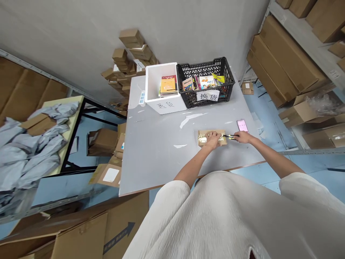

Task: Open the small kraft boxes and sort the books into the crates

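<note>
On the grey table (151, 151), toward its near edge and right of its middle, lies a package (203, 136), flat, brown, with shiny tape across it. The person's left hand (212, 139) rests on top of the package, fingers part spread and pressed to the surface; it is not closed around anything. The right hand (242, 137) is closed around the end of a slim black-and-yellow cutter (230, 136), which points left. The cutter's tip is at the right end of the package; whether it touches or has entered the tape cannot be told.

A phone (242, 126), screen lit pink, lies just beyond the right hand. At the far side of the table stand a white bin (165, 106) and, close against its right side, a black crate (188, 99). Both contain books, and both bear handwritten characters, those of the crate on a white label (207, 95). White marks (191, 118) show on the tabletop; whether scraps or worn patches is unclear. Small cartons (131, 38) are stacked against the wall behind.
</note>
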`<control>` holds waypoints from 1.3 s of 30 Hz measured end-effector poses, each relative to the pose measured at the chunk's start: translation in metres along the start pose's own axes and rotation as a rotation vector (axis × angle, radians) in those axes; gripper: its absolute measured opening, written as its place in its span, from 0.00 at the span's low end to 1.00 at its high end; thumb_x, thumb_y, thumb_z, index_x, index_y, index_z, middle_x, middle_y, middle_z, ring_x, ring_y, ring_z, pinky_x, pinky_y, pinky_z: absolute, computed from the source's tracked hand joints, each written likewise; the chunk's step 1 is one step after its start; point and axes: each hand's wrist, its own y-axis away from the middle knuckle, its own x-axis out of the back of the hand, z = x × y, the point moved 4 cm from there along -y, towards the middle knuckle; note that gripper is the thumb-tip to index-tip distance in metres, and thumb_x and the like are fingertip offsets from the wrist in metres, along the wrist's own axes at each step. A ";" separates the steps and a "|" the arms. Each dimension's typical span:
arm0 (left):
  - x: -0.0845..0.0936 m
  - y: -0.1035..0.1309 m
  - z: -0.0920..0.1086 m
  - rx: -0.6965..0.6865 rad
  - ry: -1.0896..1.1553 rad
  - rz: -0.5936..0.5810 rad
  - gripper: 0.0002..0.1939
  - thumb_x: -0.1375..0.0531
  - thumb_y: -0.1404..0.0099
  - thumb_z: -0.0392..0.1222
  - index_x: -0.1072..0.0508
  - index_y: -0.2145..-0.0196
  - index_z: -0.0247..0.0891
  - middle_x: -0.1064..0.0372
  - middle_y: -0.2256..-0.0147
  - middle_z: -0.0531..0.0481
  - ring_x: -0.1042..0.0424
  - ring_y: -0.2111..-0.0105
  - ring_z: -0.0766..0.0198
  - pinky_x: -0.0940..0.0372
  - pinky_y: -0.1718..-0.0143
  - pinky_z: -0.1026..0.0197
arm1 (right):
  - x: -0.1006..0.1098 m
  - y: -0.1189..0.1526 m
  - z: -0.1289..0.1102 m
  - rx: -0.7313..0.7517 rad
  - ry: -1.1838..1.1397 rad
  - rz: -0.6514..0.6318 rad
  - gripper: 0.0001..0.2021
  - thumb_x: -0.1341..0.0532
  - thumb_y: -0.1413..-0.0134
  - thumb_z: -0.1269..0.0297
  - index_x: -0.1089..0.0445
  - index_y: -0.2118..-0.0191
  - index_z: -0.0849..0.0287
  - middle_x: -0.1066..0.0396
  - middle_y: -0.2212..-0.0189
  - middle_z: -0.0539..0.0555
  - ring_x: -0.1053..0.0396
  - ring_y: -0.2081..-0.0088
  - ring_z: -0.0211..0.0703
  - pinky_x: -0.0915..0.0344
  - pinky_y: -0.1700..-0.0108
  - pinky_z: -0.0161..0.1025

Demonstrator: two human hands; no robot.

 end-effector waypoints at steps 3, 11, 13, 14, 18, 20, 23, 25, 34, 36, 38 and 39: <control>-0.002 0.000 -0.001 -0.003 0.010 0.012 0.29 0.28 0.32 0.49 0.29 0.37 0.51 0.37 0.37 0.39 0.39 0.33 0.38 0.51 0.29 0.30 | -0.008 0.005 0.001 -0.013 -0.071 0.023 0.15 0.46 0.28 0.58 0.23 0.59 0.57 0.20 0.65 0.54 0.25 0.64 0.45 0.38 0.63 0.36; -0.006 0.005 -0.002 -0.014 -0.011 0.032 0.29 0.30 0.31 0.49 0.30 0.35 0.52 0.38 0.38 0.41 0.38 0.36 0.41 0.55 0.28 0.31 | -0.021 0.010 -0.004 0.026 -0.220 0.056 0.15 0.42 0.30 0.53 0.25 0.64 0.57 0.26 0.74 0.52 0.29 0.70 0.44 0.40 0.67 0.36; -0.006 0.005 -0.003 -0.010 -0.007 0.036 0.29 0.30 0.31 0.49 0.31 0.35 0.52 0.38 0.38 0.41 0.38 0.36 0.41 0.55 0.29 0.31 | -0.029 0.009 -0.005 -0.003 -0.282 0.063 0.14 0.43 0.30 0.56 0.28 0.66 0.56 0.26 0.74 0.51 0.29 0.71 0.42 0.40 0.67 0.35; -0.006 0.005 -0.004 -0.010 -0.003 0.039 0.29 0.30 0.31 0.49 0.30 0.35 0.52 0.38 0.39 0.41 0.38 0.36 0.41 0.54 0.29 0.31 | -0.032 0.009 -0.004 -0.015 -0.312 0.067 0.14 0.43 0.30 0.57 0.29 0.66 0.55 0.26 0.74 0.50 0.29 0.72 0.42 0.39 0.67 0.35; -0.006 0.005 -0.005 -0.009 0.009 0.052 0.29 0.30 0.30 0.48 0.31 0.34 0.51 0.39 0.38 0.40 0.37 0.36 0.41 0.53 0.29 0.31 | -0.036 0.012 0.007 -0.013 -0.379 0.090 0.12 0.42 0.30 0.57 0.30 0.65 0.55 0.25 0.73 0.49 0.27 0.72 0.42 0.37 0.68 0.35; -0.005 0.005 -0.005 -0.011 0.012 0.049 0.30 0.31 0.30 0.48 0.32 0.34 0.50 0.39 0.38 0.40 0.38 0.36 0.40 0.53 0.29 0.31 | -0.034 0.012 0.012 -0.019 -0.389 0.110 0.11 0.41 0.30 0.57 0.29 0.64 0.55 0.23 0.72 0.50 0.27 0.72 0.42 0.37 0.68 0.35; -0.005 0.005 -0.005 -0.011 0.012 0.046 0.30 0.30 0.30 0.48 0.32 0.34 0.48 0.38 0.38 0.39 0.38 0.35 0.40 0.52 0.29 0.32 | -0.030 0.010 0.016 -0.042 -0.415 0.171 0.11 0.41 0.30 0.57 0.28 0.63 0.55 0.21 0.70 0.51 0.27 0.72 0.41 0.37 0.69 0.35; -0.005 0.007 -0.008 -0.001 0.009 0.054 0.29 0.30 0.30 0.49 0.31 0.35 0.48 0.38 0.38 0.39 0.39 0.35 0.40 0.53 0.28 0.32 | -0.031 0.009 0.016 -0.049 -0.422 0.200 0.10 0.41 0.30 0.58 0.27 0.63 0.56 0.20 0.69 0.52 0.26 0.71 0.41 0.37 0.69 0.35; 0.009 0.017 -0.030 0.076 0.010 0.196 0.28 0.37 0.25 0.53 0.34 0.33 0.45 0.35 0.38 0.37 0.36 0.37 0.42 0.47 0.31 0.41 | -0.042 0.012 0.012 0.012 -0.475 0.257 0.14 0.43 0.27 0.53 0.24 0.51 0.54 0.17 0.65 0.52 0.23 0.65 0.45 0.32 0.64 0.37; 0.013 0.015 -0.030 0.076 -0.008 0.266 0.21 0.43 0.22 0.46 0.32 0.34 0.44 0.35 0.37 0.37 0.35 0.38 0.44 0.45 0.33 0.44 | -0.043 0.012 0.008 0.038 -0.409 0.259 0.18 0.47 0.25 0.51 0.23 0.49 0.53 0.17 0.64 0.52 0.23 0.63 0.47 0.31 0.62 0.39; 0.014 0.009 -0.029 0.076 -0.035 0.299 0.21 0.44 0.23 0.39 0.31 0.36 0.44 0.36 0.36 0.37 0.36 0.37 0.45 0.45 0.33 0.45 | -0.042 0.011 0.002 0.093 -0.301 0.282 0.20 0.49 0.23 0.52 0.22 0.46 0.52 0.17 0.59 0.54 0.22 0.59 0.50 0.30 0.59 0.41; 0.013 0.006 -0.028 0.074 -0.046 0.300 0.22 0.43 0.25 0.36 0.31 0.35 0.44 0.35 0.36 0.37 0.37 0.37 0.46 0.45 0.33 0.45 | -0.042 0.011 -0.001 0.122 -0.235 0.300 0.21 0.49 0.23 0.52 0.21 0.43 0.51 0.18 0.56 0.55 0.22 0.57 0.51 0.30 0.56 0.42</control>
